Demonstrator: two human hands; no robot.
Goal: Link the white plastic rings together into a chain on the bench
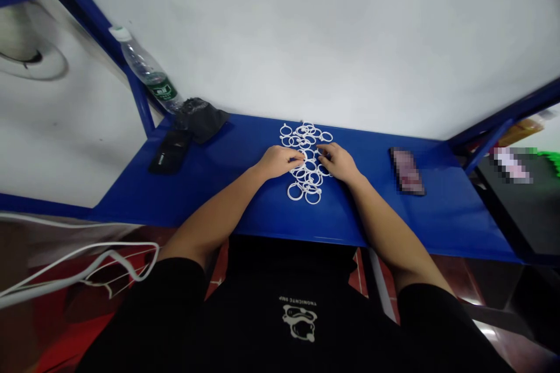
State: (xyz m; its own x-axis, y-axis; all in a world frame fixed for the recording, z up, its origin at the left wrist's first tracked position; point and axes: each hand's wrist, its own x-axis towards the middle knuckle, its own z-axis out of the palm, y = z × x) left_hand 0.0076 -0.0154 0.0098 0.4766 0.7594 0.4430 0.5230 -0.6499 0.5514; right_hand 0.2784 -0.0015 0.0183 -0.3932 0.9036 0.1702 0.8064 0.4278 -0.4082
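Many thin white plastic rings (295, 191), each with a small knob, lie in a loose, overlapping cluster on the blue tabletop (271, 210). From the left side, my left hand (280, 161) reaches into the middle of the cluster, its thumb and fingers pinched together at the edge of a white ring. Opposite it, my right hand (340, 163) is curved over the right side of the cluster. A gap shows between its thumb and index finger, with part of a ring near the fingertips. My fingers partly cover the rings beneath.
At the back left stands a plastic bottle (151, 73) with a green label, beside a crumpled black bag (203, 119) and a flat black object (170, 151). A blurred-out phone-like object (408, 172) lies right. Blue frame posts (142, 102) flank the table; white cables (118, 247) hang at lower left.
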